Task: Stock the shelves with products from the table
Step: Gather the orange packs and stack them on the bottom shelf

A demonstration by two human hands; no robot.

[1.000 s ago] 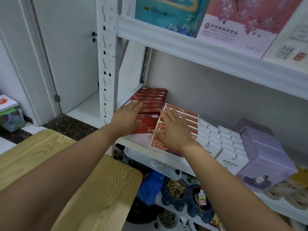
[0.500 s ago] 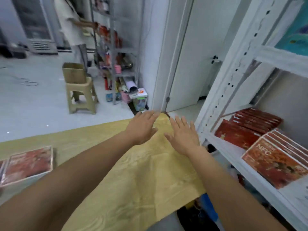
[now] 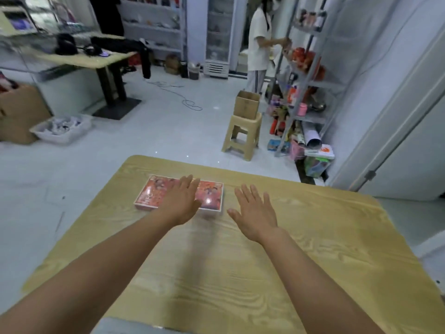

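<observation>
Two bare hands reach out over a pale wood-grain table in a stockroom with a white tiled floor. We see the left hand spread flat, fingers straight and together, over the middle of a set of flat red product boxes that lie side by side near the table's far left part. We cannot tell whether the palm touches them. The right hand hovers just beside the boxes' right end, fingers straight and slightly fanned, holding nothing. Neither hand has closed around anything. The boxes carry white lettering and a white border, and the rest of the tabletop shows only its grain.

Beyond the table, a beige plastic stool stands on the tiles with an open cardboard carton on top. Just behind it a second person in a white top faces a grey metal shelving unit crowded with red and pink goods. A glass-fronted cooler stands against the back wall. At left, a second table on a black pedestal holds dark items, a white bin sits on the floor near brown cartons, and a cable trails across the tiles. A white door closes the right side.
</observation>
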